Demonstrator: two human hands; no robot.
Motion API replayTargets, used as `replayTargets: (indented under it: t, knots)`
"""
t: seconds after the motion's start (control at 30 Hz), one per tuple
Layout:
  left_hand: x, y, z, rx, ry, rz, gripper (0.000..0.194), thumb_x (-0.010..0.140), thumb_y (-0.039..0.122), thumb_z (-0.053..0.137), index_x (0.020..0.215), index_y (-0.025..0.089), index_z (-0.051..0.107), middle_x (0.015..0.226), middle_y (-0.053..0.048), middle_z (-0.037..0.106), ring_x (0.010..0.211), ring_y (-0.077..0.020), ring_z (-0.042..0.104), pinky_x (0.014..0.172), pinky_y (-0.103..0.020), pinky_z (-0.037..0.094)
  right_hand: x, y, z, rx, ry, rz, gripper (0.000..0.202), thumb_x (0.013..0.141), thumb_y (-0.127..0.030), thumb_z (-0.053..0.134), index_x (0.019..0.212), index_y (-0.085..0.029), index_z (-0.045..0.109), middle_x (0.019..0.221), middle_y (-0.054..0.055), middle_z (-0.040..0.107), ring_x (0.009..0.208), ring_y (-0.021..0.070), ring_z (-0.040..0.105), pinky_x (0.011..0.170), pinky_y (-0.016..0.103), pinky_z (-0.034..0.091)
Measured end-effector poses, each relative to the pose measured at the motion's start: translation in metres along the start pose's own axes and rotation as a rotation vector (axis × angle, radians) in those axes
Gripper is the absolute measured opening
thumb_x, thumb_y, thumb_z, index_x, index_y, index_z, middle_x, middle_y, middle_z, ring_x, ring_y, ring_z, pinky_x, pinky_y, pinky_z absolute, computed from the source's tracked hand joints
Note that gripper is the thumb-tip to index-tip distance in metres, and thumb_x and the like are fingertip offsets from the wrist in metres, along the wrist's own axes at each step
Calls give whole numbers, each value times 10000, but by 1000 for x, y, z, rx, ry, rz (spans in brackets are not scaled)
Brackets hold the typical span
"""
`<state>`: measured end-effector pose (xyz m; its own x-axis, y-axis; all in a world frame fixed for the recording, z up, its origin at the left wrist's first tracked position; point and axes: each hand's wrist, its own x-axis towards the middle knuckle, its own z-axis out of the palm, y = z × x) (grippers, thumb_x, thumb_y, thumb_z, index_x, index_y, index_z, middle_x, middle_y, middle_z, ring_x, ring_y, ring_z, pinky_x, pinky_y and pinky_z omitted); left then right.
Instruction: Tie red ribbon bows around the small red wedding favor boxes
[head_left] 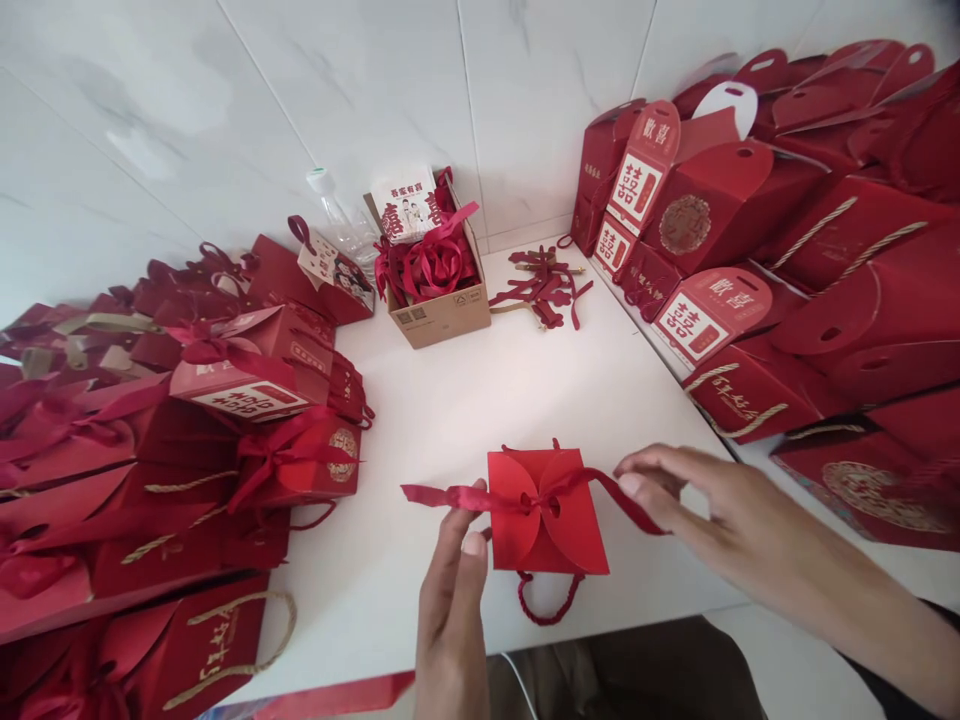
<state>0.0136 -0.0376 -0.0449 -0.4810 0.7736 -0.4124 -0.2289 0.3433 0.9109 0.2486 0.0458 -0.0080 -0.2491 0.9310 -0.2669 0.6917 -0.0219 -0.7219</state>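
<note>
A small red gift box (517,545) stands on the white table with its curved top flaps folded together. A red ribbon (576,482) passes through the holes in the flaps and crosses at the middle; one tail stretches left, the other right. A braided cord handle (551,615) loops out at the box's near side. My left hand (451,590) is at the box's left edge, thumb and fingers apart, the left tail lying over a fingertip. Beside the right tail, my right hand (694,500) has loosely curved, parted fingers; its thumb tip is close to the ribbon.
Many red gift boxes (300,460) crowd the left side; more boxes (705,215) are stacked on the right. At the back stand a cardboard box (442,322) holding red ribbon and a clear plastic bottle (341,215). Several ribbon pieces (544,285) lie beside it.
</note>
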Motion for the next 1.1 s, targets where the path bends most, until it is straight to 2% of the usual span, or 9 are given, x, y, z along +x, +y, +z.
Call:
replayTargets:
  t: [0.1, 0.2, 0.3, 0.47, 0.6, 0.77, 0.9, 1.0, 1.1]
  knots:
    - [0, 5, 12, 19, -33, 193, 323, 912, 533, 701, 1111, 290, 777, 1218, -52, 733, 1278, -261, 611, 1062, -372, 514, 1, -7, 15, 71, -149, 2, 493, 1014, -623, 444, 743, -244, 606, 660, -9, 613, 610, 188, 572, 594, 303, 445]
    - [2, 12, 25, -52, -61, 317, 229, 933, 479, 697, 960, 267, 781, 1060, -25, 755, 1126, -202, 670, 944, -288, 556, 6, -16, 25, 258, -101, 32, 445, 1005, -646, 464, 977, -249, 665, 710, -18, 616, 640, 185, 579, 592, 291, 461]
    - [1, 15, 33, -151, -51, 308, 217, 945, 455, 689, 900, 254, 757, 1044, -17, 775, 1049, -185, 704, 874, -270, 572, 11, -24, 33, 403, 5, 100, 476, 974, -661, 524, 1174, -246, 645, 700, -32, 587, 575, 169, 550, 511, 274, 445]
    - [-5, 10, 36, -257, -30, 244, 221, 963, 451, 662, 901, 245, 712, 1055, -28, 791, 1052, -201, 719, 905, -312, 571, 10, -27, 37, 374, 215, -18, 355, 971, -571, 584, 915, -234, 679, 798, 24, 698, 724, 196, 643, 588, 273, 487]
    - [-3, 7, 34, -281, -16, 166, 210, 975, 426, 642, 868, 249, 676, 945, -2, 781, 983, -177, 710, 889, -301, 568, 9, -19, 36, 307, 208, -30, 342, 983, -567, 578, 947, -240, 670, 835, 22, 705, 759, 198, 655, 580, 269, 482]
    - [2, 16, 22, -81, 17, 251, 247, 931, 479, 690, 1034, 257, 721, 1056, -29, 771, 1084, -213, 696, 945, -326, 544, 7, -15, 30, 106, 278, -197, 220, 1001, -450, 575, 958, -263, 683, 921, 46, 654, 817, 206, 638, 526, 259, 475]
    - [6, 35, 13, 205, -104, 343, 290, 954, 503, 648, 1066, 251, 737, 1059, -44, 759, 956, -211, 695, 809, -301, 548, 3, -26, 19, -2, 348, -355, 143, 1000, -344, 580, 969, -271, 699, 1020, 67, 646, 988, 231, 669, 723, 316, 573]
    - [7, 47, 15, 408, -198, 418, 280, 991, 476, 586, 987, 244, 743, 906, -34, 741, 793, -196, 653, 700, -302, 508, 1, -38, 13, 16, 268, -401, 91, 1019, -291, 567, 1031, -278, 655, 998, 26, 705, 907, 190, 705, 827, 321, 581]
    - [5, 52, 23, 561, -231, 616, 203, 986, 361, 600, 871, 246, 721, 816, -21, 699, 789, -199, 622, 712, -317, 483, 1, -48, 14, 49, 151, -465, 216, 1047, -284, 539, 1255, -312, 591, 1134, 8, 744, 987, 178, 726, 867, 295, 581]
